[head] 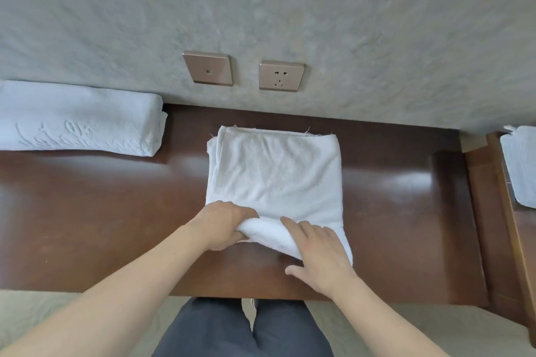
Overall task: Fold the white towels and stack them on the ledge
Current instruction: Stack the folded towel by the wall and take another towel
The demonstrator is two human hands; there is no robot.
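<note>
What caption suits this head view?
Both hands, left hand gripping and right hand pressing, roll the near edge of a white towel on a wooden ledge.

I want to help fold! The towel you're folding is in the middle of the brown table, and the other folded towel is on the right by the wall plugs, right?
Almost. The head view shows the other folded towel on the left, not the right. The towel is in the middle of the brown table.

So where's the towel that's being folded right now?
In the head view, the white towel lies mid-table, below the wall socket, its near edge under the left hand and right hand.
</note>
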